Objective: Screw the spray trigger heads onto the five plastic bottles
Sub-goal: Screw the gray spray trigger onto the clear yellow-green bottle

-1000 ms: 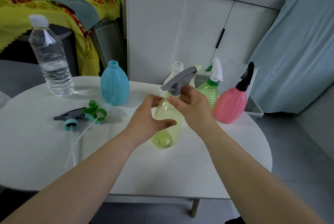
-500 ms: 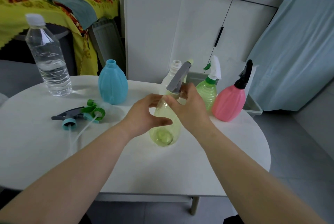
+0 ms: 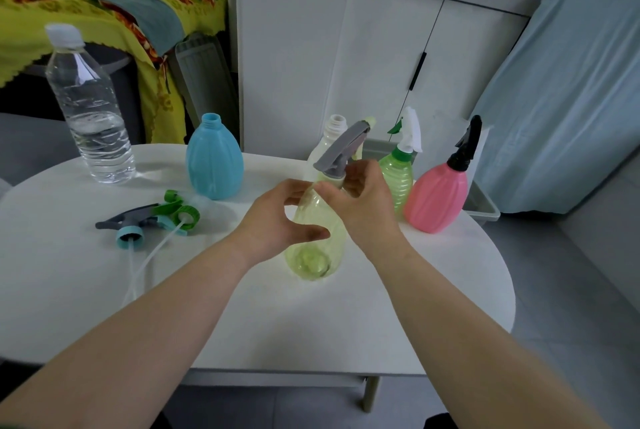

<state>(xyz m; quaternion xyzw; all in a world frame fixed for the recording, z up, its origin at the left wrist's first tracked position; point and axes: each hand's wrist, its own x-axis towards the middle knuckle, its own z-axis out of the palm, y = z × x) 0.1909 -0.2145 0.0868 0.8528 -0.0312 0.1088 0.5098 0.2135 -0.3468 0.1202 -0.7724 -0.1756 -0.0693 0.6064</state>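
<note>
Third head going on: left hand [image 3: 273, 224] grips the bottle [image 3: 317, 252], right hand [image 3: 367, 203] pinches the head [image 3: 341, 148] collar (next, probably: regrip, twist tight).

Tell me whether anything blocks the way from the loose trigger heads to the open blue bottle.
Nothing visible: the green trigger head and teal-collared trigger head lie left of the blue bottle, bare table between.
</note>
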